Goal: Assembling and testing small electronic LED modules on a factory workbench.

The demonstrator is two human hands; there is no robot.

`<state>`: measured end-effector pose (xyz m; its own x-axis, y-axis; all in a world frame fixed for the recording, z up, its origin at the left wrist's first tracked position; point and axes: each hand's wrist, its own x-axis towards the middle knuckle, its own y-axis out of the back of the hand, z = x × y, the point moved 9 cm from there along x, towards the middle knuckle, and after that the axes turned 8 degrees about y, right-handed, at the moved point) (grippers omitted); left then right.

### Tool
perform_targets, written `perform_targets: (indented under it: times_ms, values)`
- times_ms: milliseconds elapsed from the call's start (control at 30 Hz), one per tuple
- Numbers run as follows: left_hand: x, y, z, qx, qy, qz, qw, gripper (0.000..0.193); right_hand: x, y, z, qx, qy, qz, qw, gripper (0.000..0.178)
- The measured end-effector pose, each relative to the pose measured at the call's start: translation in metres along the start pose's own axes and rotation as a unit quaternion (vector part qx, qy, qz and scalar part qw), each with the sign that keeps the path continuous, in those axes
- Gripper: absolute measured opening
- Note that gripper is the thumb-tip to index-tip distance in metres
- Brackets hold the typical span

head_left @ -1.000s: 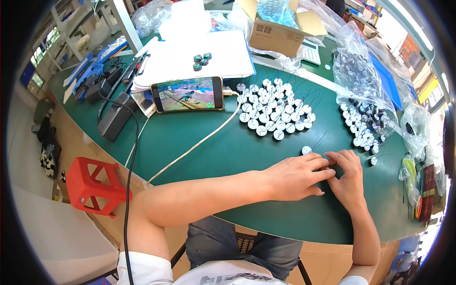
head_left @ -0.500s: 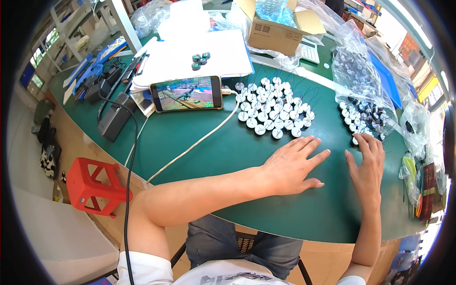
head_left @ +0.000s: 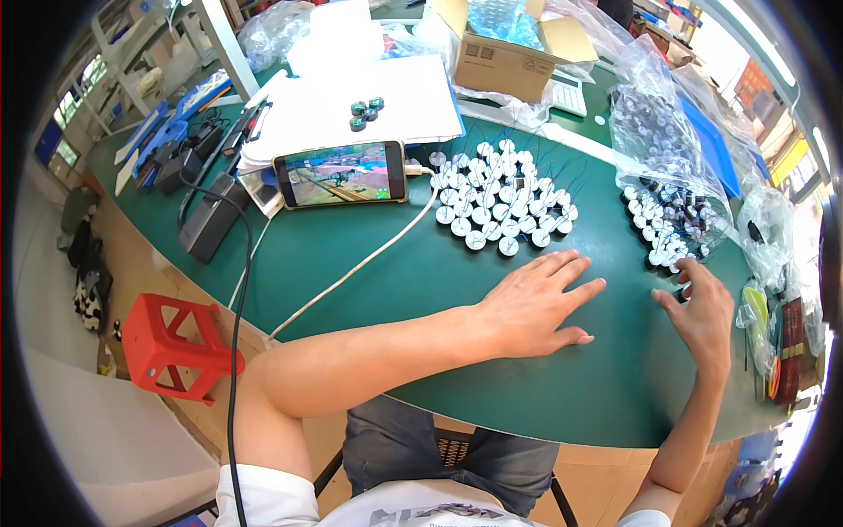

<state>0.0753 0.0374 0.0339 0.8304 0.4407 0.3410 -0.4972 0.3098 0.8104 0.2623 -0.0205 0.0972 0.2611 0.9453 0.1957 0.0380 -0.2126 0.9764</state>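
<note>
My left hand (head_left: pixel 537 303) lies flat on the green table, fingers spread and holding nothing. Just beyond its fingertips stands a cluster of small round white-topped parts (head_left: pixel 500 209) with dark sides and thin wires. At the right, my right hand (head_left: pixel 702 318) is bent with thumb and fingers curled around a small round black part (head_left: pixel 683 293), partly hidden by the fingers. Close ahead of it is a second heap of such parts (head_left: pixel 654 230), spilling from a clear plastic bag (head_left: pixel 654 132).
A phone (head_left: pixel 341 175) playing video stands left of the cluster, its white cable (head_left: pixel 360 262) crossing the table. Behind it, several dark round pieces (head_left: pixel 363 114) rest on white papers (head_left: pixel 413 88). Farther back is a cardboard box (head_left: pixel 500 68). A red stool (head_left: pixel 171 347) stands at the left.
My right hand has drawn back from the heap, toward me and slightly right, and a small black part now shows between its thumb and fingers. My left hand stays almost still.
</note>
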Motion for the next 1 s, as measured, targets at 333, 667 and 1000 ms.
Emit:
perform_targets:
  times_ms: [333, 667, 1000]
  values:
    - [0.001, 0.002, 0.001, -0.002, -0.006, 0.004, 1.000, 0.057, 0.006, -0.015, -0.009, 0.008, 0.037, 0.033, 0.999, 0.032]
    - [0.000, 0.002, 0.000, -0.004, -0.006, -0.001, 1.000, 0.052, 0.013, -0.025, -0.007, -0.026, 0.030, 0.121, 0.992, 0.033]
    - [-0.002, 0.003, 0.002, -0.006, -0.012, 0.007, 1.000, 0.049, 0.015, -0.036, -0.012, 0.045, 0.045, 0.123, 0.990, 0.025]
